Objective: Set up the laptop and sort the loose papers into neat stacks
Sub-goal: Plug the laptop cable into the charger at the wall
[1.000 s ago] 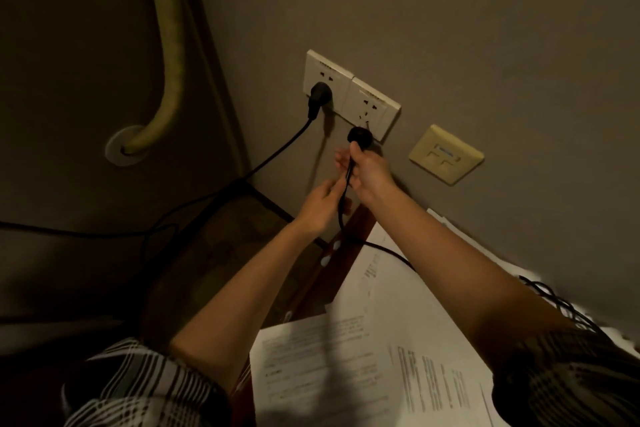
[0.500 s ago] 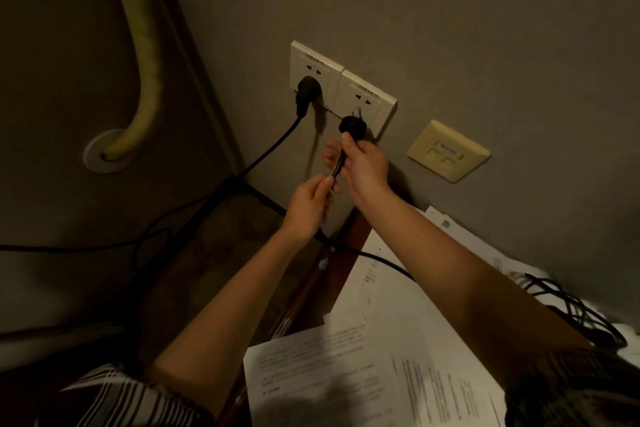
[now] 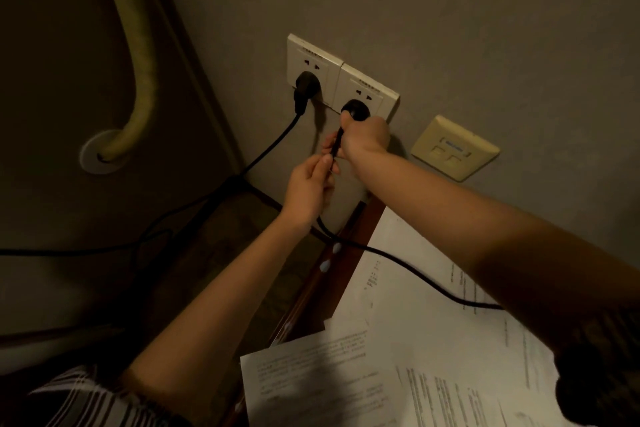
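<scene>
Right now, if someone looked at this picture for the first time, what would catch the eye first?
Most striking are the two hands meeting at the wall: the right hand grips a black plug at the right socket plate, while the left hand pinches its cord just below. Beside it, another plug sits in the left socket plate. Loose papers lie overlapping on the desk at lower right.

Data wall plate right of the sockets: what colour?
Cream-yellow data wall plate, seen in the head view.
</scene>
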